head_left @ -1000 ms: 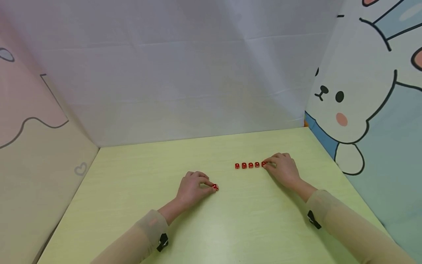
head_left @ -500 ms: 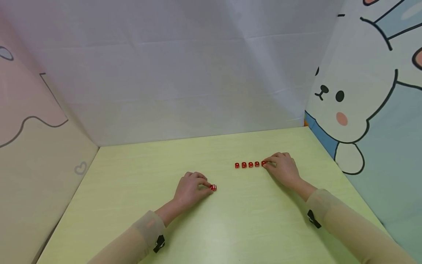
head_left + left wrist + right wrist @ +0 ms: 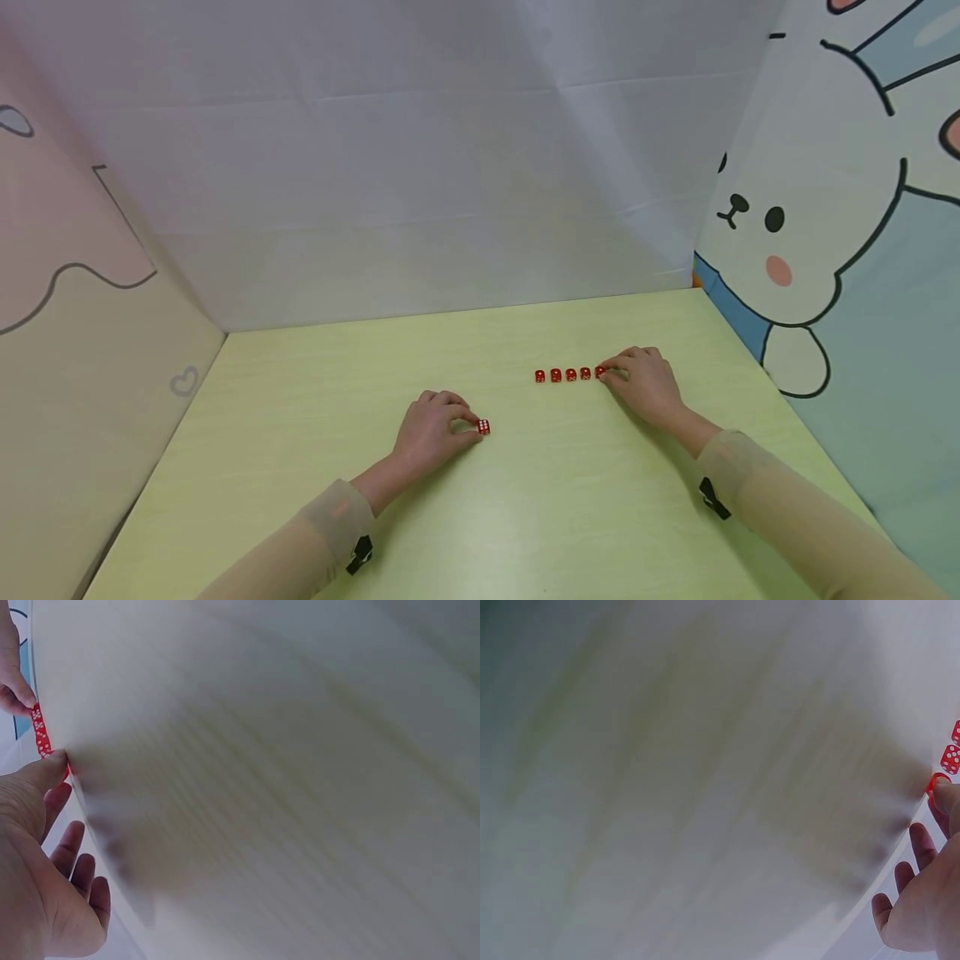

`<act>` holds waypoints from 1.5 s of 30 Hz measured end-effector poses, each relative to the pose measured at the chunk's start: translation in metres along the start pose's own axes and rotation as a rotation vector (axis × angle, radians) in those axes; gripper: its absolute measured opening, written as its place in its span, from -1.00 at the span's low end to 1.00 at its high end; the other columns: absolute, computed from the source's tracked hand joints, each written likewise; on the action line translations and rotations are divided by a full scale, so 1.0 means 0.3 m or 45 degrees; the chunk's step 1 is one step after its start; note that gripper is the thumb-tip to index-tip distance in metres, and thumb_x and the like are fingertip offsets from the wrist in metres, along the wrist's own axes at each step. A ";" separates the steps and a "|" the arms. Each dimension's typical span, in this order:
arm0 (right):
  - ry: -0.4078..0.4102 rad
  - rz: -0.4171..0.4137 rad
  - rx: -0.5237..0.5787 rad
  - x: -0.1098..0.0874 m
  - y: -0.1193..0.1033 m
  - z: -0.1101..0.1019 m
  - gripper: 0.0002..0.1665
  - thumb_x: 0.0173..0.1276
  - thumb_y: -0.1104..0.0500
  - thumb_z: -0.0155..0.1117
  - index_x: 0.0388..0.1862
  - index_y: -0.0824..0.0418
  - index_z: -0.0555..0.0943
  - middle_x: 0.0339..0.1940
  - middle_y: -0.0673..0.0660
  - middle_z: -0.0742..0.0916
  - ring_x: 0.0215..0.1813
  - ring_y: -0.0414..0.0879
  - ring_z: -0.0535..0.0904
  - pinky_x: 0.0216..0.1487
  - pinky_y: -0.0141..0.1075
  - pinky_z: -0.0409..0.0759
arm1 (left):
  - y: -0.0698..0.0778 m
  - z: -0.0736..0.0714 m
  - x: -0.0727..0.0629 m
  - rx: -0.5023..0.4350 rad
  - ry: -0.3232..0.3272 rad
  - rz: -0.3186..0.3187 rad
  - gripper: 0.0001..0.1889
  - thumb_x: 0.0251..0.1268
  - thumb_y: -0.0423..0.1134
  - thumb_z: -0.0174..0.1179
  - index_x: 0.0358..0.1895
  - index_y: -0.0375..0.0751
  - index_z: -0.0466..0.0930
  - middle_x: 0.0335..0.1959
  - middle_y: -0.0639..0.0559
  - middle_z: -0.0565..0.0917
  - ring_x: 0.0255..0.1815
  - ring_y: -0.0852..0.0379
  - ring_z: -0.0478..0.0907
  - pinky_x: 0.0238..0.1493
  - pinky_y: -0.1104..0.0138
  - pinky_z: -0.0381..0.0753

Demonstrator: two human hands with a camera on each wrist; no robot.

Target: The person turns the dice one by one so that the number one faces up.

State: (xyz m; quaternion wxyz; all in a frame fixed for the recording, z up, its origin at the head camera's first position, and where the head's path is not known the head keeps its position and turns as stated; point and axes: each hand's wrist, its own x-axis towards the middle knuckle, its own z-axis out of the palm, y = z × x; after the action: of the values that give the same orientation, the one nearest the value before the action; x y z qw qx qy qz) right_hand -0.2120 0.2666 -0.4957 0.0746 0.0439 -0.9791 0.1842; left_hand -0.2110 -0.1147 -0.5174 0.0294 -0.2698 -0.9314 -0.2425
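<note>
Between thumb and fingertips my left hand pinches a red die with white pips, at the middle of the table. Farther back and to the right, several red dice stand in a straight row with small gaps. At the row's right end, my right hand pinches the last die; in the right wrist view the thumb covers most of that die. The left wrist view shows the left thumb hiding nearly all of the left hand's die.
The pale yellow table meets a white cloth wall at its back edge. A side panel with a cartoon rabbit rises at the right, and a pink and cream panel at the left.
The left hand has drawn slightly left with its die, and the die has turned, so a face with several pips shows now. The right hand and the row look unmoved.
</note>
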 end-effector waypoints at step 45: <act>0.007 0.014 0.020 -0.001 -0.004 -0.004 -0.73 0.48 0.07 0.35 0.02 0.16 0.79 0.07 0.27 0.69 0.25 0.36 0.41 0.19 0.29 0.38 | 0.064 -0.073 0.050 0.095 -0.156 -0.042 -0.85 0.15 0.07 0.51 -0.29 0.20 0.81 0.03 0.08 0.64 0.18 -0.17 0.46 0.15 -0.06 0.49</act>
State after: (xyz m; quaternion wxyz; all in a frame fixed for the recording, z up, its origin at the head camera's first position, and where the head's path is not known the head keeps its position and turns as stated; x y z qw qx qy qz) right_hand -0.2114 0.2660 -0.4942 0.0759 0.0387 -0.9776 0.1924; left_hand -0.2156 -0.1034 -0.4868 -0.0217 -0.2675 -0.9442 -0.1911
